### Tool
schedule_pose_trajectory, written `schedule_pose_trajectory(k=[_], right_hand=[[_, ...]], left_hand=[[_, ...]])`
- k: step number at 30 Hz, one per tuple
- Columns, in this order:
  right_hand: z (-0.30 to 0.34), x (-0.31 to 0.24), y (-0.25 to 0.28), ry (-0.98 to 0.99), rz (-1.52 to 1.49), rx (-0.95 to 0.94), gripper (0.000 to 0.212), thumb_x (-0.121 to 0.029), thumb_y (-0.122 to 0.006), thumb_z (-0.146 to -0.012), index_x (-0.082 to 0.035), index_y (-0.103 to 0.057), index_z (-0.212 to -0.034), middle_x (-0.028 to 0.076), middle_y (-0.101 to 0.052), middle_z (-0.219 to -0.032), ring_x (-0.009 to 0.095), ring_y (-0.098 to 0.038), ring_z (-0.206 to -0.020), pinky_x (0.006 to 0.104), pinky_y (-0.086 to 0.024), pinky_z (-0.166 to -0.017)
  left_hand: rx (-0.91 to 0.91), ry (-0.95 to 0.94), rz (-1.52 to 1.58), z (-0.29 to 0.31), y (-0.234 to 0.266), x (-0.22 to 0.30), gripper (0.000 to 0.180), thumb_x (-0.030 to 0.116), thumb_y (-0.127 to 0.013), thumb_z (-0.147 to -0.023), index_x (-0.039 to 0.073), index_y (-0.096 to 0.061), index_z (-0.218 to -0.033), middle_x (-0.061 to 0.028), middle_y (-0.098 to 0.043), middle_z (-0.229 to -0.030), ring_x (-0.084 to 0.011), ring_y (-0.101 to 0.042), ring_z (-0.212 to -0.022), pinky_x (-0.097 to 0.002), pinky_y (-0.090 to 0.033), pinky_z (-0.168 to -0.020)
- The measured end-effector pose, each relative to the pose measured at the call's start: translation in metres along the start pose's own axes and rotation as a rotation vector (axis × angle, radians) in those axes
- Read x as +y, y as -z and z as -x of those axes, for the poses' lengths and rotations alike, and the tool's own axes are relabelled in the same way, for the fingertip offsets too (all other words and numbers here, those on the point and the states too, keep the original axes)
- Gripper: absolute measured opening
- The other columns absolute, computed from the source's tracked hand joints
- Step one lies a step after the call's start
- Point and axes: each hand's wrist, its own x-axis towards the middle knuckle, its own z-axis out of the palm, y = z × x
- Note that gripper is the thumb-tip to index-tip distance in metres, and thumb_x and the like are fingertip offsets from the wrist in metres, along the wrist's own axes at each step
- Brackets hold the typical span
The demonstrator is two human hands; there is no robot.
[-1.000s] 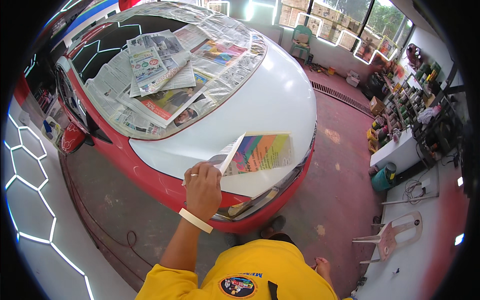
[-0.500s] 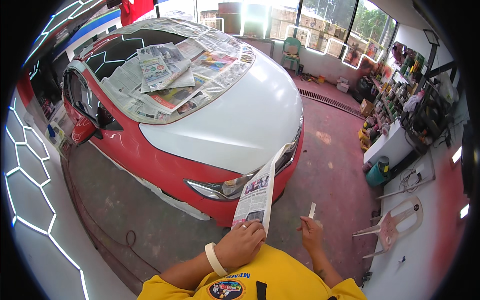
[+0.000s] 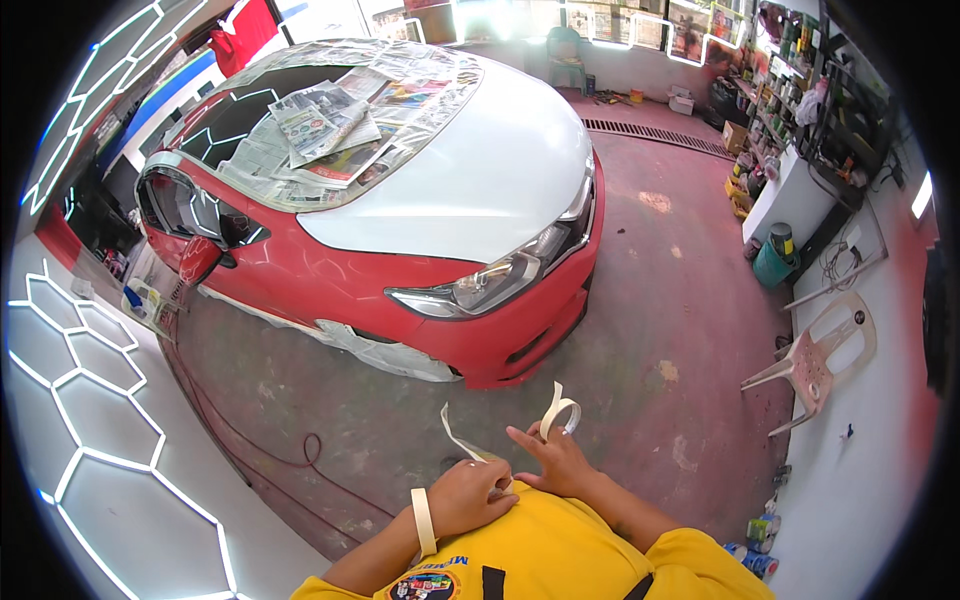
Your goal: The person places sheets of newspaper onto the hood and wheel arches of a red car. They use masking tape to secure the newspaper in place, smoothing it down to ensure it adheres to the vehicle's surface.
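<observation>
In front of my yellow shirt, my left hand (image 3: 473,498) is closed on a narrow pale strip (image 3: 463,438). It looks like the newspaper sheet turned edge-on, its lower part hidden by the hand. A roll of masking tape (image 3: 423,522) hangs round my left wrist like a bracelet. My right hand (image 3: 562,466) is just to the right, index finger stretched out, with a curled strip of masking tape (image 3: 551,411) looping up from its fingers. Beyond both hands stands a car with red sides (image 3: 420,345) and a white bonnet (image 3: 450,190); the headlight (image 3: 490,285) faces me.
Taped newspaper (image 3: 270,165) covers the windscreen area. A hose (image 3: 310,450) lies on the floor at left. A plastic chair (image 3: 815,355) stands at the right wall, near a green bucket (image 3: 775,262) and shelves of cans (image 3: 785,110). A floor drain (image 3: 660,135) runs behind.
The newspaper sheet held out toward the bumper has swung edge-on and close to my body. My right hand has moved left, beside the left one, with the tape curled. The view has shifted.
</observation>
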Motion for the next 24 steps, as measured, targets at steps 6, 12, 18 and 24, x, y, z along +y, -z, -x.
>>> schedule_pose_trajectory(k=[6, 12, 18, 24], right_hand=[[-0.020, -0.044, -0.035, 0.089, 0.021, -0.066, 0.074, -0.024, -0.093, -0.077, -0.031, -0.066, -0.146, 0.016, -0.057, -0.131, 0.035, -0.063, -0.114, 0.0471, -0.055, -0.090], [-0.077, -0.098, -0.138, 0.070, -0.010, -0.034, 0.030, -0.017, -0.090, -0.076, -0.020, -0.080, -0.104, 0.014, -0.063, -0.122, 0.039, -0.065, -0.111, 0.0490, -0.054, -0.091], [-0.124, -0.174, -0.226, -0.020, 0.036, 0.122, 0.020, -0.015, -0.090, -0.076, -0.012, -0.078, -0.091, 0.011, -0.065, -0.113, 0.034, -0.067, -0.105, 0.0474, -0.055, -0.084], [-0.164, -0.230, -0.254, -0.078, -0.073, 0.243, 0.014, -0.014, -0.086, -0.083, -0.008, -0.076, -0.090, 0.012, -0.064, -0.108, 0.034, -0.066, -0.097, 0.0458, -0.054, -0.082]], left_hand=[[0.025, -0.094, -0.025, 0.040, 0.008, -0.023, 0.024, 0.018, -0.077, -0.093, 0.007, -0.056, -0.095, -0.0139, -0.069, -0.083, -0.0392, -0.070, -0.082, -0.0499, -0.052, -0.076], [0.147, -0.169, -0.187, 0.144, 0.051, -0.090, 0.019, 0.014, -0.075, -0.093, 0.007, -0.057, -0.096, -0.0132, -0.069, -0.085, -0.0371, -0.070, -0.086, -0.0500, -0.052, -0.085], [0.380, -0.040, -0.254, 0.263, 0.129, -0.165, 0.017, 0.010, -0.079, -0.090, 0.005, -0.063, -0.093, -0.0123, -0.071, -0.094, -0.0373, -0.068, -0.090, -0.0469, -0.053, -0.084], [0.686, 0.159, -0.132, 0.326, 0.194, -0.237, 0.015, 0.008, -0.083, -0.090, 0.001, -0.069, -0.093, -0.0141, -0.074, -0.090, -0.0291, -0.072, -0.081, -0.0377, -0.055, -0.077]])
